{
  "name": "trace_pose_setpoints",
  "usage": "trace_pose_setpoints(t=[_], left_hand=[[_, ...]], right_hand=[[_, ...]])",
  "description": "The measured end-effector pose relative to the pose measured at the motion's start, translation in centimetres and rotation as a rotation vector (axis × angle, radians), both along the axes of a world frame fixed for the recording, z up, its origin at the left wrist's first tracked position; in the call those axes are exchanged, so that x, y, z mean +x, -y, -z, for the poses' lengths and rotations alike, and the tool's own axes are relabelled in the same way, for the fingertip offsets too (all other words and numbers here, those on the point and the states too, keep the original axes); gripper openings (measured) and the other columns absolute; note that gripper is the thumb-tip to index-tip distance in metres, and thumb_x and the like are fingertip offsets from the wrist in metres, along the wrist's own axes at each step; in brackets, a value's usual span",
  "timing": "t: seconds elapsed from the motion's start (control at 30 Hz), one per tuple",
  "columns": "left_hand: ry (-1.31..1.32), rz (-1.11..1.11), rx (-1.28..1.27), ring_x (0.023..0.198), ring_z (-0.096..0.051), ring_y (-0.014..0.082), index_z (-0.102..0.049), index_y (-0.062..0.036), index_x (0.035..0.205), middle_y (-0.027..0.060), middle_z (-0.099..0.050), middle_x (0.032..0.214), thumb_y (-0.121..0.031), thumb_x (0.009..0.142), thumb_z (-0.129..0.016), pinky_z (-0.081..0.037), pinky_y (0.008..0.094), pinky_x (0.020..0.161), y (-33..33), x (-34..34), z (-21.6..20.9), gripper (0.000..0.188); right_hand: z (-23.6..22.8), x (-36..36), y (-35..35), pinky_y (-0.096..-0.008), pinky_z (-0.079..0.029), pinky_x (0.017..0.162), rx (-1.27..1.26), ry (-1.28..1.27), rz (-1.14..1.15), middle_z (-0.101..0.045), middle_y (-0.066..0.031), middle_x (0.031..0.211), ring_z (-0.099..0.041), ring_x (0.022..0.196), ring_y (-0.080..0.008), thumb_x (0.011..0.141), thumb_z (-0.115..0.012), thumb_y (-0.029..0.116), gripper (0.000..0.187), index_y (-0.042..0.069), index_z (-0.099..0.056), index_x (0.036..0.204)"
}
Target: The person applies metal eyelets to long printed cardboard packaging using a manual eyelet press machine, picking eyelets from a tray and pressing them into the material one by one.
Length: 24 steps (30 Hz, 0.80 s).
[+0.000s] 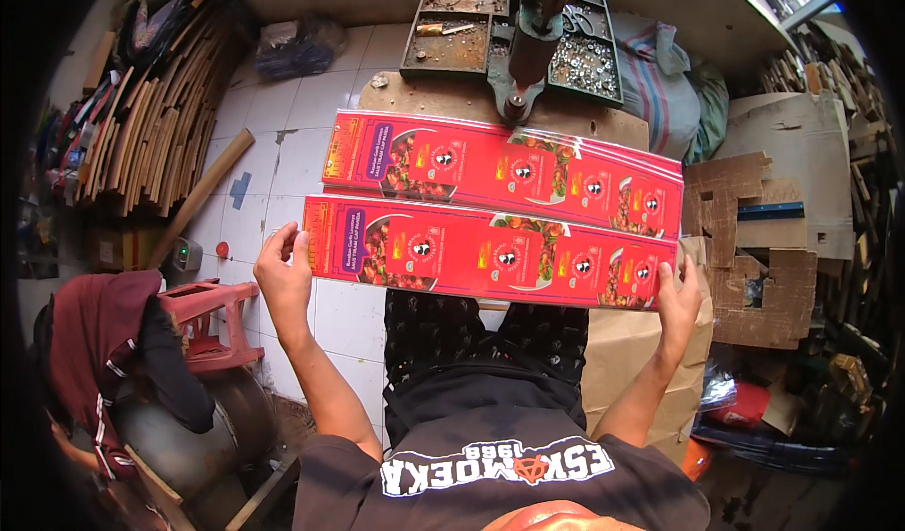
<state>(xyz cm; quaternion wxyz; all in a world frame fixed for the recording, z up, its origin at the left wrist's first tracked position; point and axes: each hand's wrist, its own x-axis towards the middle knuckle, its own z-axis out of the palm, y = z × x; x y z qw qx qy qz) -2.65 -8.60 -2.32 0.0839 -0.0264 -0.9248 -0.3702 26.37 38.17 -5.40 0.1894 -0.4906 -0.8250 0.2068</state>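
My left hand (285, 274) grips the left end of a long red printed strip (481, 256), a glossy sheet with food pictures and round emblems. Its right end is pinched by my right hand (679, 297), thumb on top. The strip is stretched level above my lap. Just beyond it, a stack of matching red strips (485, 165) lies on a wooden board (424, 94), their edges fanned at the right. Behind the stack stands a dark metal hand press (530, 55), its base at the far edge of the strips.
Trays (584, 64) of small metal bits flank the press. Leaning cardboard sheets (156, 121) stand at left, near a red plastic stool (209, 319) and a metal drum (189, 437). A person in a maroon top (99, 342) bends there. Brown paper (641, 371) and cut cardboard (764, 276) lie right.
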Motion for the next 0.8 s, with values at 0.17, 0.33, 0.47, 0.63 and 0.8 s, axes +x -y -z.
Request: trace_pose_setpoints(t=[0.17,0.33,0.47,0.63,0.8], left_hand=[[-0.022,-0.011,-0.026,0.083,-0.068,0.0212,-0.07,0.0037,0.109,0.0141,-0.072,0.098,-0.014,0.091,-0.067,-0.053,0.0328,0.074,-1.5,0.6,-0.3,0.025],[-0.094,-0.026,-0.042,0.085,-0.066,0.0218,-0.069,0.0027,0.108,0.0131,-0.071,0.098,-0.013,0.091,-0.066,-0.051,0.0323,0.077,-1.5,0.4,0.4,0.023],[0.026,-0.068,0.195,0.091,-0.065,0.0167,-0.065,0.0043,0.112,0.0118,-0.07,0.1,-0.012,0.094,-0.063,-0.051,0.0298,0.081,-1.8,0.6,-0.3,0.024],[0.091,0.08,0.627,0.098,-0.064,0.015,-0.054,0.0086,0.129,0.0124,-0.067,0.111,-0.007,0.101,-0.05,-0.051,0.0291,0.089,-1.0,0.8,-1.8,0.032],[0.06,0.197,0.78,0.109,-0.061,0.0167,-0.05,0.0082,0.136,0.0146,-0.065,0.121,-0.011,0.102,-0.048,-0.046,0.0292,0.098,0.0,1.6,-3.6,0.039]], right_hand=[[-0.8,-1.2,1.6,-0.0332,-0.051,0.086,-0.255,-0.141,0.02,-0.071,-0.0204,0.109,-0.068,0.096,-0.0212,0.095,-0.064,0.019,0.044,-0.008,-0.058,0.128],[-0.5,-0.7,1.2,-0.0299,-0.051,0.085,-0.325,-0.265,0.051,-0.071,-0.0168,0.113,-0.066,0.095,-0.0148,0.096,-0.063,0.019,0.044,-0.007,-0.057,0.131],[0.1,-0.1,0.6,-0.0278,-0.05,0.088,-0.362,-0.321,0.061,-0.068,-0.0172,0.117,-0.064,0.1,-0.0134,0.097,-0.063,0.02,0.048,-0.011,-0.053,0.133],[0.1,-0.1,0.8,-0.0263,-0.049,0.091,-0.392,-0.383,0.062,-0.066,-0.0172,0.122,-0.062,0.105,-0.0134,0.098,-0.063,0.019,0.053,-0.013,-0.047,0.137],[-1.5,0.6,0.7,-0.0253,-0.049,0.09,-0.387,-0.477,0.012,-0.066,-0.0153,0.12,-0.062,0.104,-0.0127,0.098,-0.063,0.018,0.051,-0.014,-0.049,0.135]])
